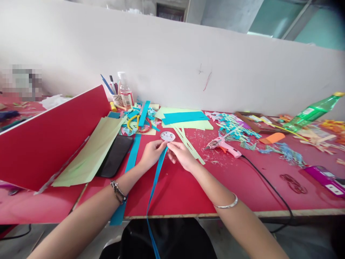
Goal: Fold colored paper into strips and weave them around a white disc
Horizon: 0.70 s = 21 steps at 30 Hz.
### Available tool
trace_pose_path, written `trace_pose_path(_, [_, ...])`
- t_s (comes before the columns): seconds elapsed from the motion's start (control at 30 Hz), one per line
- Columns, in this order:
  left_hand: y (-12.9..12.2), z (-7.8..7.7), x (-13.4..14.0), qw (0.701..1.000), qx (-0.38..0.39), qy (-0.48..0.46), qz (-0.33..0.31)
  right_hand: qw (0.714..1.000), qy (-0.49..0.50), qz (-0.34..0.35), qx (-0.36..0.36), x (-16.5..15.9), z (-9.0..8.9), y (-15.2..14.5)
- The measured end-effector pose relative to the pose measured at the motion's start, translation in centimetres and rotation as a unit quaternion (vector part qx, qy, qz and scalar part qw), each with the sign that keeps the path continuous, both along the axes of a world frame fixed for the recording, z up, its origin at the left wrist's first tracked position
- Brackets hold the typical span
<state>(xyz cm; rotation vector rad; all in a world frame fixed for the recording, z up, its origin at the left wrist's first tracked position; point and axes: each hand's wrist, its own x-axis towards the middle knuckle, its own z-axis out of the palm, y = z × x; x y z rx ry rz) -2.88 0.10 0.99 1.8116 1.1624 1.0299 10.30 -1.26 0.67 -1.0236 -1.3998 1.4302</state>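
Observation:
My left hand (pixel 152 154) and my right hand (pixel 182 154) meet near the middle of the red table. Their fingertips pinch the upper end of a narrow blue paper strip (pixel 157 171). From there the strip runs toward me, past the table's front edge and down over my lap. Just beyond the fingertips lies a small round white disc (pixel 167 136) with small marks on it; whether the fingers touch it I cannot tell. A wider blue strip (pixel 132 154) lies flat, passing under my left forearm. Pale green strips (pixel 190 145) lie beyond my right hand.
Left are a red upright panel (pixel 54 140), pale green sheets (pixel 91 154) and a black phone (pixel 115 156). Behind are yellow-handled scissors (pixel 132 122), paper scraps and a clear bottle (pixel 125 91). Right are a corded pink glue gun (pixel 225 145), woven pieces (pixel 233 126) and a green bottle (pixel 312 113).

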Motion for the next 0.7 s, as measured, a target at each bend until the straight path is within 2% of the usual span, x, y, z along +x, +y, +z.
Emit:
trace_pose_path(0.33, [0.23,-0.25,0.03,0.998,0.003,-0.027,0.061,1.000,0.003,-0.028,-0.007,-0.28,-0.64,0.21])
trace_pose_path(0.47, [-0.09,0.06,0.22,0.998,-0.060,-0.031,0.002,0.995,0.031,-0.094,0.007,0.00,-0.49,0.44])
trace_pose_path(0.53, [-0.24,0.13,0.35,0.998,-0.056,-0.019,-0.023,0.991,0.044,-0.123,0.007,0.15,-0.32,0.57])
trace_pose_path(0.7, [-0.19,-0.10,0.32,1.000,-0.004,-0.003,-0.021,0.997,0.008,-0.072,-0.004,0.16,-0.01,0.44])
